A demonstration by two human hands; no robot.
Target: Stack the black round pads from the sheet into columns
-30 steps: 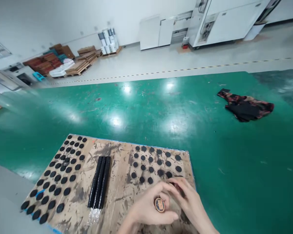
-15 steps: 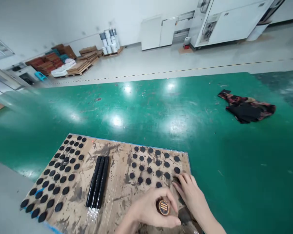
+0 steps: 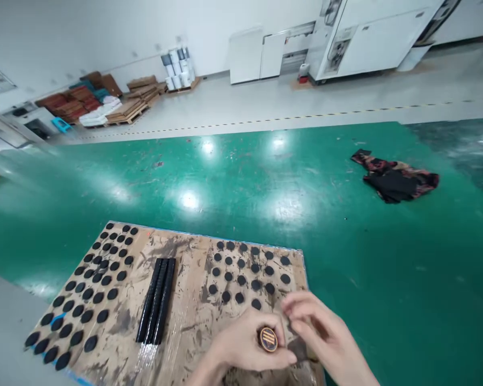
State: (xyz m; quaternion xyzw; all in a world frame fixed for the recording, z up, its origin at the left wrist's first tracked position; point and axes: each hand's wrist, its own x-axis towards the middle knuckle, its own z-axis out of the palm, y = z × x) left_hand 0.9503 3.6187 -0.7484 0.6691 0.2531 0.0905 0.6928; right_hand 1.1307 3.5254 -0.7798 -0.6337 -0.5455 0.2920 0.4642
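My left hand (image 3: 251,340) is wrapped round a dark cylinder (image 3: 268,339), whose round end shows orange stripes and an orange rim. Just to its right, over the board's right part, my right hand (image 3: 324,329) has its fingers curled together; whatever they hold, if anything, is hidden. Beyond both hands, several rows of black discs (image 3: 241,280) lie on the stained brown board (image 3: 189,300). More black discs (image 3: 87,294) cover the board's left side. Between the two groups lie three glossy black tubes (image 3: 156,300), side by side.
Green floor (image 3: 233,182) surrounds the board's far and right sides. A dark patterned cloth (image 3: 396,179) lies on it at the right. Farther back are pallets with stacked boards (image 3: 129,107), white rolls (image 3: 179,69), a blue stool (image 3: 61,125) and a white machine (image 3: 370,43).
My right hand has drawn back from the disc area and its fingers have curled more. My left hand still grips the cylinder. The whole view has shifted slightly.
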